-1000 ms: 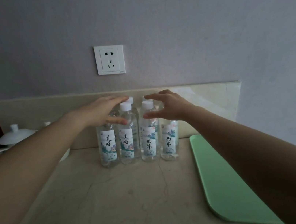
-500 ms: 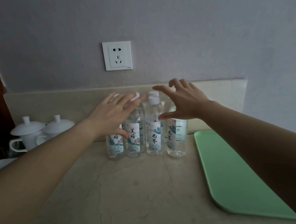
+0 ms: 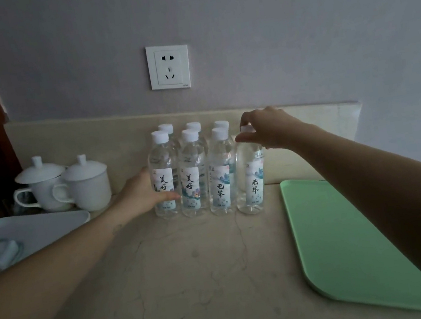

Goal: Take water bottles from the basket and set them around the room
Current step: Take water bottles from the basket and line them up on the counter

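Your left hand (image 3: 138, 194) wrapped the lower body of the left-end bottle (image 3: 164, 182), thumb across the front. Your right hand (image 3: 272, 129) pinched the cap (image 3: 247, 128) of the right-end bottle (image 3: 252, 180) w/ curled fingers (image 3: 252, 116). Both bottles stood in the front row of the water bottles (image 3: 194, 186), which were packed in two rows at frame ctr, upright on the bench (image 3: 193, 271) near the backsplash. No basket was in frame.

Risks, as I judged them:
- The pack was tight, w/ bottles touching or nearly so. A sideways nudge from either hand could've tipped one into the next & toppled several.
- A cap-only pinch gave you little control. A full bottle could've swung or slipped if lifted that way.
- A fallen bottle would prob. roll, being round, maybe toward the lidded cups (image 3: 87, 186) at mid-left.

Materials:
- The bottles were clear thin plastic, cylindrical, w/ white screw caps & printed labels.
- The bench was smooth, veined & stone-look, prob. slick.
- The green mat (image 3: 351, 234) at lower right was flat, matte & round-cornered.
- The cups looked like glazed white ceramic, i.e. breakable.
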